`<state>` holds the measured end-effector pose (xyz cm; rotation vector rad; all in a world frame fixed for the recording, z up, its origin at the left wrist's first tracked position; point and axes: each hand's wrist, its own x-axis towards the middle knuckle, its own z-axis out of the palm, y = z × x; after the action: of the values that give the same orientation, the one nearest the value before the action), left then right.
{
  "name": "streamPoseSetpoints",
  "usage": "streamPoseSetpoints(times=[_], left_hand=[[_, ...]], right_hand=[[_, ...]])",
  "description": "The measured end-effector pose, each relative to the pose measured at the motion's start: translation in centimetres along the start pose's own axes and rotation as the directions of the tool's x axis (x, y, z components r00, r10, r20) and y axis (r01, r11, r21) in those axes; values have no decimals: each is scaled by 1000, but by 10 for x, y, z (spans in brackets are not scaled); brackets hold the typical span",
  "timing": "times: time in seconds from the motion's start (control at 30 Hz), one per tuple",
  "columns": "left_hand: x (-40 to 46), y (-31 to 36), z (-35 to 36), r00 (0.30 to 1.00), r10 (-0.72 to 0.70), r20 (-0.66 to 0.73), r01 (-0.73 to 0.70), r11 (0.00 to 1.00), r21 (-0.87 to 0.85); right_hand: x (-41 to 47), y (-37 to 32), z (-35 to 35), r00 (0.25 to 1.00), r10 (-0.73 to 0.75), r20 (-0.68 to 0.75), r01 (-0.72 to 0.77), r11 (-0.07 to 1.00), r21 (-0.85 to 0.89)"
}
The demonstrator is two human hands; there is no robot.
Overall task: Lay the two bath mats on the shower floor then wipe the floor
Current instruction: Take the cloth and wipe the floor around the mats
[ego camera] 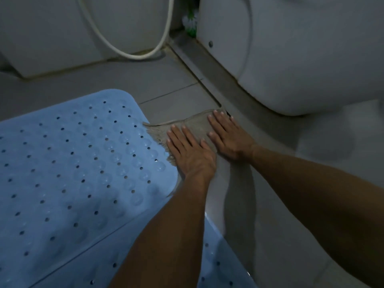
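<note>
Bath mats [72, 173] in pale blue lie flat on the grey tiled floor [176, 86], filling the lower left of the view; a seam runs diagonally across the blue surface where one mat meets the other, the second one [216, 265] showing at the bottom edge under the forearms. Their surface is rubbery, dotted with rows of small round holes and faint clear suction bumps (the corner nearest the wall is rounded). Just beside the mats' right edge a thin beige cloth [193, 124] with a frayed fringe is spread on the tiles, its fringe touching the upper mat. Both hands press down on it, palms flat and fingers straight, gripping nothing: the left hand [191, 150] at the cloth's near side by the mat, the right hand [228, 138] next to it toward the metal floor strip [207, 71]. Behind stand a white toilet base [291, 59], a white hose [145, 53] looping onto the floor, and a green-and-white brush [190, 21] in the corner.
</note>
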<state>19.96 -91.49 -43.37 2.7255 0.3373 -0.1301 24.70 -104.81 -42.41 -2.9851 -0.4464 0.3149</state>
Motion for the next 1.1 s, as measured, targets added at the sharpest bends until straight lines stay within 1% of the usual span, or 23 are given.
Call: streamPoseSetpoints(times=[0.27, 0.4, 0.57, 0.73, 0.83, 1.0, 1.1], left_hand=[[-69, 7, 3, 992, 8, 128, 6, 994, -108], [-98, 2, 10, 989, 57, 137, -37, 990, -137], [-101, 1, 11, 982, 103, 160, -89, 991, -96], [-101, 1, 9, 973, 112, 203, -98, 992, -76], [-99, 2, 9, 971, 112, 211, -104, 993, -47], [-104, -1, 15, 977, 140, 160, -146, 989, 24], [-106, 2, 14, 980, 111, 165, -124, 990, 68]], right_hand=[[-59, -4, 4, 996, 77, 38, -76, 996, -37], [-93, 0, 10, 990, 126, 68, -120, 989, -87], [-101, -6, 11, 980, 188, 58, -183, 980, -77], [-99, -16, 7, 958, 265, 112, -255, 962, -94], [-98, -12, 5, 964, 235, 127, -228, 971, -70], [-103, -4, 16, 981, 179, 70, -178, 984, -17], [-105, -1, 17, 986, 155, 62, -155, 988, 2]])
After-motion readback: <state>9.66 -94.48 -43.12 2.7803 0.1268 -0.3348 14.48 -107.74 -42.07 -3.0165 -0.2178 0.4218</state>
